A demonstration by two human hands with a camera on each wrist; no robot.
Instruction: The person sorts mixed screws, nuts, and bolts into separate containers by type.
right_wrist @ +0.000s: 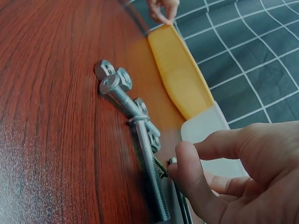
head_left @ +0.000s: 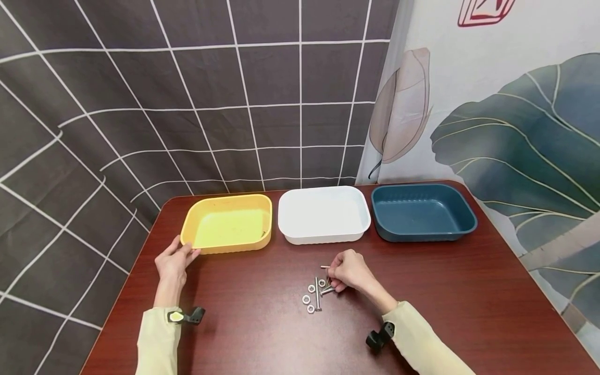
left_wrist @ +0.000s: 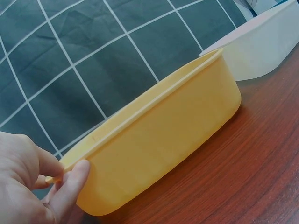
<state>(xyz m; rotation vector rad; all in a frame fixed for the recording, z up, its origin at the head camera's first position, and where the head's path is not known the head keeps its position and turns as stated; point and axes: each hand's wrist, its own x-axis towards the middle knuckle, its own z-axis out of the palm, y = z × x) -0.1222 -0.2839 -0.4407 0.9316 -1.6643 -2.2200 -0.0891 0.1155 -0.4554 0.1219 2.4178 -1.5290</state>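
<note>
My left hand (head_left: 172, 265) pinches the rim of the yellow tray (left_wrist: 159, 130) at its near left corner, thumb outside the wall. Over the loose hardware, my right hand (head_left: 350, 270) has its thumb and fingers curled together at a small brass-coloured screw (right_wrist: 160, 164), whose end is partly hidden at the thumb. Beside those fingers lie a long silver bolt (head_left: 317, 294), a second bolt (right_wrist: 150, 172) crossing it, and several hex nuts (head_left: 306, 299). Another bolt (head_left: 324, 267) pokes out from behind the right hand.
A white tray (head_left: 323, 240) stands in the middle of the row and a dark blue tray (head_left: 424, 237) at the right. One tiny piece (head_left: 264, 233) lies inside the yellow tray. Behind the wooden table (head_left: 253, 323) hangs a dark gridded cloth (head_left: 272, 125).
</note>
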